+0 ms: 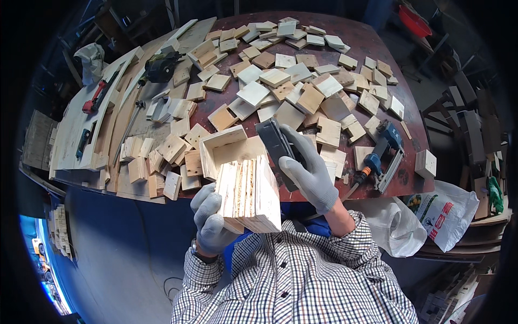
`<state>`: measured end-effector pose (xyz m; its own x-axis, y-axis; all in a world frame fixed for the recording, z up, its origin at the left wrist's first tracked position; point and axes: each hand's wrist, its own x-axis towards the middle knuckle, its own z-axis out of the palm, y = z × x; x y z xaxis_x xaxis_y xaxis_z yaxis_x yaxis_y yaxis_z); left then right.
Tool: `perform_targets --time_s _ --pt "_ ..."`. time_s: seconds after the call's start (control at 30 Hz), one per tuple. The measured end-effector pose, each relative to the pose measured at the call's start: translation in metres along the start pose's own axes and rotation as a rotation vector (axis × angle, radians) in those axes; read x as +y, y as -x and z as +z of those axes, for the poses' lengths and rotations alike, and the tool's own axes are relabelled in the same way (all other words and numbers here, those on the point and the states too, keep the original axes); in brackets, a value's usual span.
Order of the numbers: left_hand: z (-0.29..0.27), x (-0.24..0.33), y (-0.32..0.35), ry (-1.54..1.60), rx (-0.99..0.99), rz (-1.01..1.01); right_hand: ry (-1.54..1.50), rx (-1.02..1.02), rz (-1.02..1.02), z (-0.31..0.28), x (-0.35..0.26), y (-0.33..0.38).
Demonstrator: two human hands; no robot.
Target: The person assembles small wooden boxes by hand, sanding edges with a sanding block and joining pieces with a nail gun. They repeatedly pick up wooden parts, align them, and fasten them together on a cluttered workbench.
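Note:
My left hand (209,217), in a grey glove, is wrapped round the left side of a block of stacked plywood pieces (251,191) held up in front of my chest. An open-topped wooden box (222,144) shows right behind the block; I cannot tell whether the two are joined. In my right hand (310,175), also gloved, is a black block-shaped tool (273,147), tilted beside the box's right side. The fingers lie over its back and right edge. Its flat face is turned toward the wood, and whether they touch is not clear.
Many loose wooden pieces (275,78) cover the dark red table (372,40). A blue nail gun (386,151) with a hose lies at the right. Long boards (81,121) at the left carry a red-handled tool (95,98) and a dark power tool (162,67). White sacks (396,227) hang near the right corner.

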<state>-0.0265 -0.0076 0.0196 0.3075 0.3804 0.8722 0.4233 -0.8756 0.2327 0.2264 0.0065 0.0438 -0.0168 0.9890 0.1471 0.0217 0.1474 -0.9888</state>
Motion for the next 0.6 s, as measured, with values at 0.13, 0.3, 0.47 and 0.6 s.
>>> perform_targets --time_s 0.13,0.3,0.47,0.6 --pt "0.008 0.011 0.004 0.126 0.001 -0.117 -0.081 0.01 -0.196 -0.007 -0.032 0.006" --pt "0.007 0.017 0.016 0.096 -0.027 -0.097 0.338 -0.214 -0.529 -0.013 -0.051 -0.001" --pt "-0.005 0.021 0.007 -0.144 -0.097 -0.307 0.126 -0.258 0.049 -0.028 0.009 0.018" --pt "-0.014 -0.008 0.083 -0.313 -0.219 -0.378 -0.349 -0.083 0.149 -0.012 -0.006 0.024"
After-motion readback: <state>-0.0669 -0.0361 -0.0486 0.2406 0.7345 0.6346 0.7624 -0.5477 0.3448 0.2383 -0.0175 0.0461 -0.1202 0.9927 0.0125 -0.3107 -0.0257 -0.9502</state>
